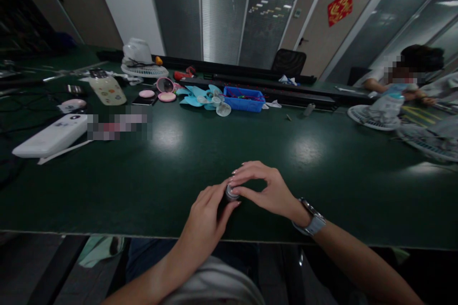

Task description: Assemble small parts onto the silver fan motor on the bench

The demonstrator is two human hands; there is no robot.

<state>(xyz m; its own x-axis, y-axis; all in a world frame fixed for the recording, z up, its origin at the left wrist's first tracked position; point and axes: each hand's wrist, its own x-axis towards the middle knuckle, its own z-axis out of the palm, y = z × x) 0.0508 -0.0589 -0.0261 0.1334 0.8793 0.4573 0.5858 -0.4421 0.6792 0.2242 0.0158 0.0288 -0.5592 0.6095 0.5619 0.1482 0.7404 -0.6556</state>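
On the dark green flat surface [171, 167], a white, rectangular, smooth-cased device [53, 136] is seen at the far left, well apart from the work. By the left grip [207, 210], near the front edge, a small, grey, metallic-looking cylinder [232, 194] is grasped, with thumb and fingers set around its side. Its top is touched by the thumb of the right grip [269, 187]; whether it is pinched there cannot be told. The step in hand is judged to be fingertip handling of the top while the body is steadied; for the next move, a firm left hold and fine right-hand control seem to be called for
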